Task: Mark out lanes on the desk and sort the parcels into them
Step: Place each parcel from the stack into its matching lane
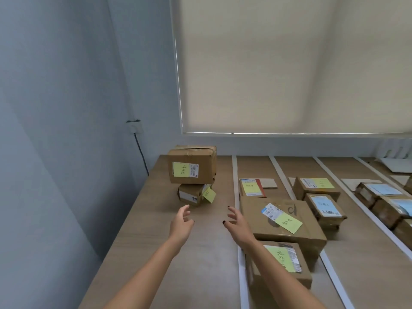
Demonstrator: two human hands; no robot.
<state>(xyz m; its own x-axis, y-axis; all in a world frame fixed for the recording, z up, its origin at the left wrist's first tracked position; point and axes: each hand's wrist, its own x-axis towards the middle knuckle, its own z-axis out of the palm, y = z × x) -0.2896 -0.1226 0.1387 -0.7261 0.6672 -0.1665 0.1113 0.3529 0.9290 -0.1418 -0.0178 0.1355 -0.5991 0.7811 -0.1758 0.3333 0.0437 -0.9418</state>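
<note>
Both arms reach out over the bench, nearest of all. It is the biggest thing, split by four white tape lines into lanes. Two boxes sit stacked in the left lane: the big box on the small box, tilted. Cardboard is stiff and likely light; best held by its two sides. One yellow note sticks on each. About nine more boxes lie in the lanes to the right. The left hand and right hand hold nothing, fingers spread, close to the stack.
</note>
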